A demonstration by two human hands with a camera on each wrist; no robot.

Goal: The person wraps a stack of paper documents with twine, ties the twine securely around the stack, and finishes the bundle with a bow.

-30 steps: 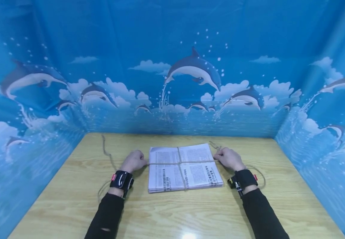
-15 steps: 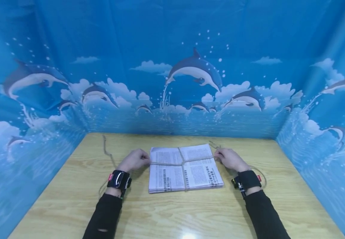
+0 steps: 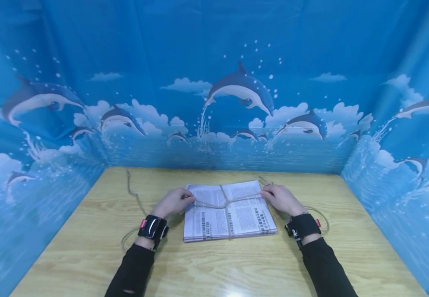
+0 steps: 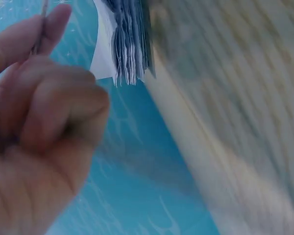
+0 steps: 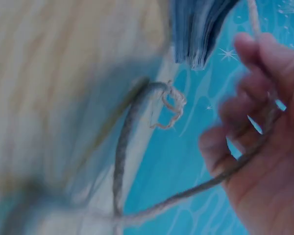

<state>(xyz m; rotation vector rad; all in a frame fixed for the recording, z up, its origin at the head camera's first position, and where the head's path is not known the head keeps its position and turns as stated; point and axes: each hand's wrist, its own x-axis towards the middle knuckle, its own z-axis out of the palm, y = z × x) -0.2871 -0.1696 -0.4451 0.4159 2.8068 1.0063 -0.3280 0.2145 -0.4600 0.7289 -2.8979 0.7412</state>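
A flat stack of newspapers point(image 3: 208, 225) lies on the table, with a thin rope point(image 3: 245, 198) crossing over its top lengthwise and crosswise. My left hand point(image 3: 174, 203) pinches one rope strand between thumb and forefinger at the stack's left edge; its other fingers are curled, as the left wrist view shows. At the right edge, my right hand point(image 3: 282, 199) pinches the opposite strand, and the rope runs on across its palm point(image 5: 279, 161) in the right wrist view. Between the hands the strand sags slightly toward the crossing. The stack's layered edge point(image 4: 127, 44) shows in the left wrist view.
One loose rope tail point(image 3: 134, 193) trails on the wooden table point(image 3: 214, 264) at the left. Another loop point(image 3: 323, 218) lies by the right wrist, and a frayed end point(image 5: 174, 107) shows near it. A blue dolphin-print curtain point(image 3: 155, 103) encloses the back and sides.
My left hand has moved right, from beside the stack to over its left edge. The right hand has come slightly inward. The lengthwise strand has gone from straight to slack and raised at its ends.
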